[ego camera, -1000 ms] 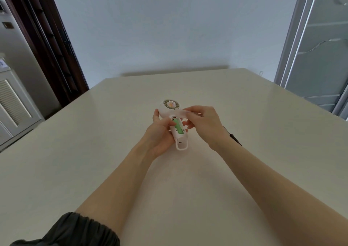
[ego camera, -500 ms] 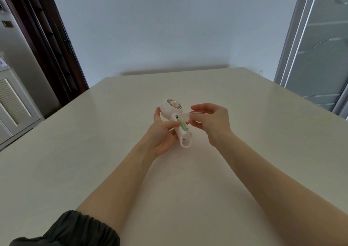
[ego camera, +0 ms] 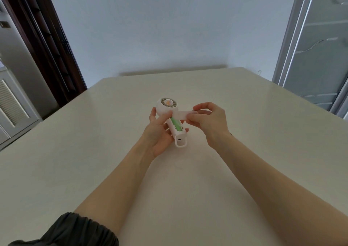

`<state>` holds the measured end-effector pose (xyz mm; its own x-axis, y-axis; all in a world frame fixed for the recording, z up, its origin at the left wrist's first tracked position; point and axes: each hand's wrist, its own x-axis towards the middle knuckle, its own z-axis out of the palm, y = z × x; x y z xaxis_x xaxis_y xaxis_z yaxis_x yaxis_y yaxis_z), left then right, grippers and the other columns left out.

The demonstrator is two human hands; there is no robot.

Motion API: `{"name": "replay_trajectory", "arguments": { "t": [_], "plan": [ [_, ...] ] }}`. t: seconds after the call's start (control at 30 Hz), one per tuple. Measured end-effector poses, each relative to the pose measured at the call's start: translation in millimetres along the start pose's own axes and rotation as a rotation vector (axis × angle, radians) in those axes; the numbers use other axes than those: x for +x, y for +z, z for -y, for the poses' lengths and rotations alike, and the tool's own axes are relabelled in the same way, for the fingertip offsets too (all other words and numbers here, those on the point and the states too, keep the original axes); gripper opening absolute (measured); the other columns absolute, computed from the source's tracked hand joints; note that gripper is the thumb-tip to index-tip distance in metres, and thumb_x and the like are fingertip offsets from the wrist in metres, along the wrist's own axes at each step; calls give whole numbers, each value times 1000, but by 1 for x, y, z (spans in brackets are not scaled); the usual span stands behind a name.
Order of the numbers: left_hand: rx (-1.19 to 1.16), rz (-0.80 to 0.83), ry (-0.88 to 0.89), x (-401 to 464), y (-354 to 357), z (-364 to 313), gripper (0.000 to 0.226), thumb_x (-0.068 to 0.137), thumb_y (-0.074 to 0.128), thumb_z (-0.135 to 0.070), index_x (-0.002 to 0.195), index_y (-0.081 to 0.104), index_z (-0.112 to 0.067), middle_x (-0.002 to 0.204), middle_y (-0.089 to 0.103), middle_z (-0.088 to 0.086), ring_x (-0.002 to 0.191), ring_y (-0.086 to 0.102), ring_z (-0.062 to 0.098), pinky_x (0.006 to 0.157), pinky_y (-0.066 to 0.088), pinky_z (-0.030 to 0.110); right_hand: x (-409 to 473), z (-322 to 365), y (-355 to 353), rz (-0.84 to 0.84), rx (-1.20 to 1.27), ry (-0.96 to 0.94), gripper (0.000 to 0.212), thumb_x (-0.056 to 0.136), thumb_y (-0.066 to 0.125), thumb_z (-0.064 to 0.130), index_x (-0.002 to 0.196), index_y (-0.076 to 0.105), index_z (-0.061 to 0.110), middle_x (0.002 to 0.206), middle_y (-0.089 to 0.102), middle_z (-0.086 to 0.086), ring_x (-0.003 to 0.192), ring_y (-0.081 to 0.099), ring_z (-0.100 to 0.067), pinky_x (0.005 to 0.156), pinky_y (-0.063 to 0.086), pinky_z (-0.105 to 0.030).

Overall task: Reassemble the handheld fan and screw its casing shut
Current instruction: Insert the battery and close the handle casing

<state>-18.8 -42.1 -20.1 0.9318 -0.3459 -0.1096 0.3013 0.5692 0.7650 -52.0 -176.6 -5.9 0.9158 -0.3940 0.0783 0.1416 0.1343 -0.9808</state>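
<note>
A small white handheld fan (ego camera: 164, 108) is held above the cream table (ego camera: 244, 132), its round grille head pointing away from me. Its handle lies open and shows a green battery (ego camera: 176, 124) inside. My left hand (ego camera: 157, 132) grips the handle from the left, thumb up by the fan head. My right hand (ego camera: 208, 120) pinches a flat white casing cover (ego camera: 180, 115) by its right end, holding it just above the upper part of the open handle. A white loop hangs at the handle's lower end.
A dark wooden door frame (ego camera: 47, 44) stands at the back left beside a white louvred cabinet (ego camera: 11, 106). A glass sliding door (ego camera: 316, 48) is on the right. A pale wall lies behind the table's far edge.
The fan has turned so its open handle faces me again. My right hand has drawn the white cover a little to the right and up, off the handle.
</note>
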Motion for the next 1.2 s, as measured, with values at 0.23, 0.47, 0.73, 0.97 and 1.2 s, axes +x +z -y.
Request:
{"name": "replay_trajectory", "arguments": {
  "t": [0.23,0.47,0.73,0.97,1.2],
  "plan": [
    [30,-5,2,3,0,1,72,93,56,-15,146,16,-45,129,50,19,104,60,31,73,56,51,-3,1,2,-6,96,-42,22,74,69,-9,86,63,8,78,70,-11,63,70,-15,74,59,-27],
    [167,19,-13,2,2,7,79,93,57,-13,146,9,-47,118,54,16,96,63,29,69,57,46,-2,5,1,38,187,23,16,77,71,0,85,62,9,87,68,-9,78,65,-19,76,51,-26],
    [-29,-30,-13,4,-2,3,62,97,47,-9,140,27,-49,114,55,21,91,61,32,88,47,53,1,-3,1,15,-348,-322,15,88,58,6,91,72,11,91,63,-5,74,66,-20,65,57,-26],
    [10,-8,-16,4,-2,3,72,94,44,3,143,24,-46,124,54,23,96,63,34,76,54,51,0,-12,7,-30,-540,-593,20,79,54,-8,80,66,8,67,57,4,59,55,-2,56,44,-15],
    [-8,27,-19,4,1,5,73,94,46,3,145,20,-43,129,52,23,88,68,32,77,55,54,2,-11,5,-65,-528,-640,15,78,57,-8,74,65,4,64,60,1,56,51,-4,55,39,-13]
  ]
}}
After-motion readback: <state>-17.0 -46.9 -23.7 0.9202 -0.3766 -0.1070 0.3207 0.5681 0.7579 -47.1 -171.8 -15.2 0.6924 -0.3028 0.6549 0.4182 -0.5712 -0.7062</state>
